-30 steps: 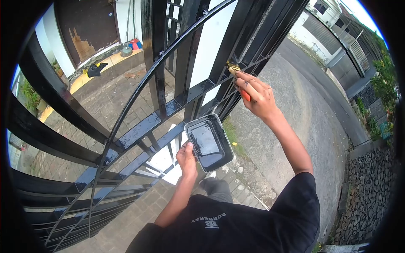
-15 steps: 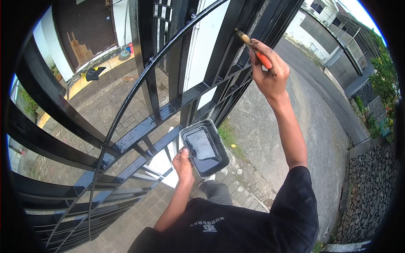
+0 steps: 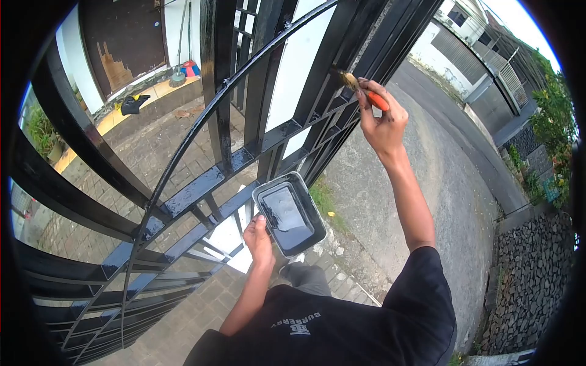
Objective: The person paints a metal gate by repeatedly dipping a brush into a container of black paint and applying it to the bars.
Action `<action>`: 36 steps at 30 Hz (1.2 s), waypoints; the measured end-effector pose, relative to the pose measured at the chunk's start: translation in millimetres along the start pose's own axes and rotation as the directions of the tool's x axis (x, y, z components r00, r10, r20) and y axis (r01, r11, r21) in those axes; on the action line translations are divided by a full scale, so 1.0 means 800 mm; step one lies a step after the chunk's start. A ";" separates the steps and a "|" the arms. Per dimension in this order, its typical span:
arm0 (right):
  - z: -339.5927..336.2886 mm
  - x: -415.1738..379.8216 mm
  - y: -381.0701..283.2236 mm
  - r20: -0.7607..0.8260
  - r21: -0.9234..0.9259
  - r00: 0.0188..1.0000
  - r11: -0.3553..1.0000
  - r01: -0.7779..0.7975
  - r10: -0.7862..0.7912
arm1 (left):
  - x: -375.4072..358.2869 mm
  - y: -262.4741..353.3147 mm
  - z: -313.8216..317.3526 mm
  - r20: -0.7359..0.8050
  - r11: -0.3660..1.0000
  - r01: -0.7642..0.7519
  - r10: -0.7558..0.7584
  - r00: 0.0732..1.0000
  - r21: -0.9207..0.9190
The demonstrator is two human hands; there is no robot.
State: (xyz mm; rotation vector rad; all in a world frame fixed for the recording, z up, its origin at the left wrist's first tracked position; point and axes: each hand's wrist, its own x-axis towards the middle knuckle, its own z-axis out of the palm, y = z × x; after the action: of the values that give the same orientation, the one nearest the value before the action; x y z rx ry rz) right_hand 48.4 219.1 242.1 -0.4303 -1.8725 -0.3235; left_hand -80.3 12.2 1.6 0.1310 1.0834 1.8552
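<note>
My right hand (image 3: 384, 119) is closed around a paintbrush (image 3: 376, 100) with an orange handle. Its dark-tipped bristles meet, or nearly meet, a black upright bar of the metal gate (image 3: 204, 183); exact contact is hard to make out. Dark smudges mark my right fingers. Lower down, my left hand (image 3: 259, 239) grips the left rim of a rectangular paint tub (image 3: 316, 227), thumb on the edge and other fingers hidden beneath. Black, glossy paint lies inside the tub. Wet-looking shine covers the gate's crossbar near the tub.
A paved road (image 3: 421, 177) runs along the right, bordered by a stone wall (image 3: 522, 283). Behind the gate are a brown door (image 3: 125, 46) with peeling paint, a broom (image 3: 177, 78) and a black bag (image 3: 132, 105). A curved cable (image 3: 201, 125) crosses in front of the bars.
My right hand and the paintbrush have moved down along the gate bar and slightly left. The view has shifted slightly; my left hand still grips the tub.
</note>
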 end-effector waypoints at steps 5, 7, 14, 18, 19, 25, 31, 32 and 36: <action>-0.021 0.036 -0.007 -0.145 -0.026 0.986 0.997 0.080 -0.082 | 0.001 -0.008 -0.008 -0.035 0.997 -0.059 0.057 0.998 -0.057; -0.021 0.015 -0.026 -0.016 0.024 1.000 0.999 0.024 -0.024 | -0.002 -0.008 -0.012 -0.053 0.998 -0.045 0.043 0.998 -0.037; 0.003 -0.012 0.003 0.049 0.043 0.998 0.998 -0.039 0.037 | 0.005 -0.020 -0.023 -0.061 0.998 -0.048 0.051 0.997 0.046; -0.021 0.042 0.003 -0.180 -0.149 0.947 0.959 0.240 -0.265 | -0.007 -0.003 -0.012 -0.071 0.999 -0.032 0.034 0.997 0.018; -0.022 0.043 0.001 -0.188 -0.194 0.920 0.932 0.307 -0.343 | -0.009 0.000 -0.011 -0.082 1.000 -0.005 0.006 0.997 0.020; -0.015 -0.037 -0.006 0.418 -0.163 0.827 0.864 0.476 -0.376 | -0.004 -0.010 -0.020 -0.090 0.997 -0.067 0.064 0.994 -0.029; -0.024 -0.046 -0.013 0.511 0.100 0.859 0.994 -0.044 -0.013 | 0.003 -0.016 -0.018 -0.063 0.995 -0.097 0.095 0.993 -0.038; -0.022 -0.037 -0.008 0.457 0.119 0.889 0.989 -0.089 0.025 | 0.004 -0.017 -0.018 -0.045 0.995 -0.096 0.094 0.995 -0.038; -0.039 0.033 0.006 0.224 0.051 0.972 0.996 0.067 -0.077 | 0.002 -0.014 -0.009 -0.017 0.996 -0.087 0.087 0.996 0.000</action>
State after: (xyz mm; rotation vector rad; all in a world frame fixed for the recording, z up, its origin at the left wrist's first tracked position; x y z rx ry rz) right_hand 68.8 213.9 277.1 -0.3827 -2.1171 -0.2920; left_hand -77.4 11.0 -11.4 0.1644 1.1034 1.9376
